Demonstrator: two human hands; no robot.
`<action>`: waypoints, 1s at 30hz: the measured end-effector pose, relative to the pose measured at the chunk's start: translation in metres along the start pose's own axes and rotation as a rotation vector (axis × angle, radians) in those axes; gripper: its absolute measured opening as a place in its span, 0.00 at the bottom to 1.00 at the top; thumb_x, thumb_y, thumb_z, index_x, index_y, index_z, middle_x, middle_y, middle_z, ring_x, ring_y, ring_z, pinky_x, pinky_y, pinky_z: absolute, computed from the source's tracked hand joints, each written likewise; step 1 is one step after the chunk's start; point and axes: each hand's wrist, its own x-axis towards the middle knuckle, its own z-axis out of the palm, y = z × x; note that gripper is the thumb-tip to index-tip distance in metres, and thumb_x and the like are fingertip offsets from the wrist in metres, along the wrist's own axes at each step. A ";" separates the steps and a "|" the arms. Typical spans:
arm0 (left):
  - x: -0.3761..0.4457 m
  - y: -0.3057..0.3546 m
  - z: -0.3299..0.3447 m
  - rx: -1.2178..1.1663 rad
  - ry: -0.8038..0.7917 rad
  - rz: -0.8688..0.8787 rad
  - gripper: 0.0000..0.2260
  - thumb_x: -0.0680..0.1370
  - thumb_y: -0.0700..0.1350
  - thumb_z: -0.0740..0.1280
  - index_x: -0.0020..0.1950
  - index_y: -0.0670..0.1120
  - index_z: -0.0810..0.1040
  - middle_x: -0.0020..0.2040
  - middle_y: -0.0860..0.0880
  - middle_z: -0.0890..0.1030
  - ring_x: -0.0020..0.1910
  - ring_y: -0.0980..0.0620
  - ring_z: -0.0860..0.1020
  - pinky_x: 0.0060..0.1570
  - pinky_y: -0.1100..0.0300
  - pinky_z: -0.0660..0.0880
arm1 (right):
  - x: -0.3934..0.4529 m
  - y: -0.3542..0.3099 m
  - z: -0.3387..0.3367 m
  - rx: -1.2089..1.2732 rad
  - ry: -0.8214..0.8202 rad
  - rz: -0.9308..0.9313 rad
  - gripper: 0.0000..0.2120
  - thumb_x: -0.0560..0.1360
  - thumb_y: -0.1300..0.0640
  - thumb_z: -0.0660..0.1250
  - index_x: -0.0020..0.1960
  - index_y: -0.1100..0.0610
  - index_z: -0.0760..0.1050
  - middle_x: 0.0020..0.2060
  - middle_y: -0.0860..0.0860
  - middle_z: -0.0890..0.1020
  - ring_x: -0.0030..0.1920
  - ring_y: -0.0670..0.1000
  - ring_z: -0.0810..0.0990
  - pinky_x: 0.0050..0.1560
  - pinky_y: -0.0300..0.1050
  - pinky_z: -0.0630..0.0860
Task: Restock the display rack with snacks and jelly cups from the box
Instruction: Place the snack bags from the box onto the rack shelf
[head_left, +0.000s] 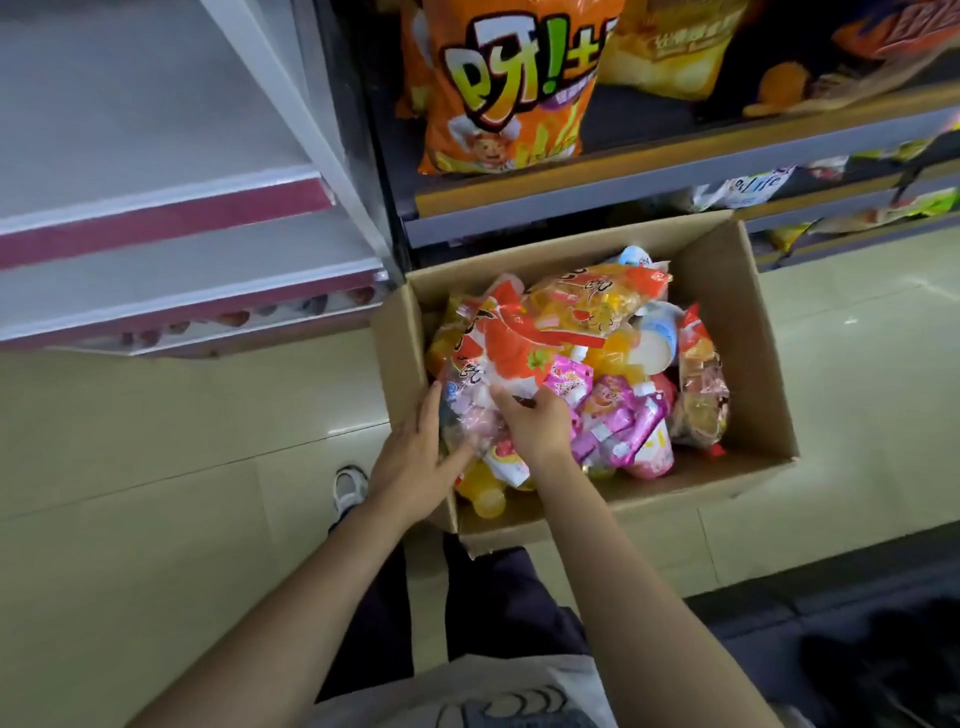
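- An orange chip bag (501, 88) reading "呀!土" is standing on the shelf (675, 171).
- The left hand (410, 462) and right hand (530, 423) are gripping a jelly bag (493, 364) in the box (737, 332) on the tiled floor (156, 441).

One cardboard box (727, 291), two hands, one orange snack bag (498, 88) upright on the rack, one shoe (349, 488).
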 end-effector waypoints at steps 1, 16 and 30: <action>-0.001 0.001 -0.003 -0.003 -0.007 -0.004 0.38 0.78 0.67 0.58 0.81 0.53 0.46 0.80 0.48 0.59 0.75 0.44 0.64 0.70 0.51 0.66 | -0.001 0.000 -0.001 0.070 0.007 0.013 0.11 0.78 0.49 0.69 0.48 0.57 0.75 0.40 0.51 0.84 0.40 0.51 0.81 0.32 0.39 0.72; -0.031 -0.012 -0.100 -1.042 -0.173 -0.011 0.45 0.53 0.65 0.82 0.65 0.49 0.74 0.60 0.47 0.83 0.60 0.46 0.81 0.64 0.46 0.74 | -0.093 -0.075 -0.028 0.493 -0.490 -0.287 0.10 0.81 0.65 0.62 0.61 0.64 0.75 0.53 0.59 0.84 0.51 0.55 0.84 0.51 0.49 0.82; -0.091 -0.163 -0.241 -1.004 0.041 -0.224 0.35 0.65 0.60 0.77 0.68 0.58 0.68 0.60 0.52 0.79 0.55 0.52 0.79 0.51 0.49 0.75 | -0.156 -0.136 0.168 -0.054 -0.579 -0.320 0.42 0.60 0.37 0.80 0.70 0.42 0.67 0.60 0.40 0.80 0.60 0.44 0.80 0.62 0.52 0.78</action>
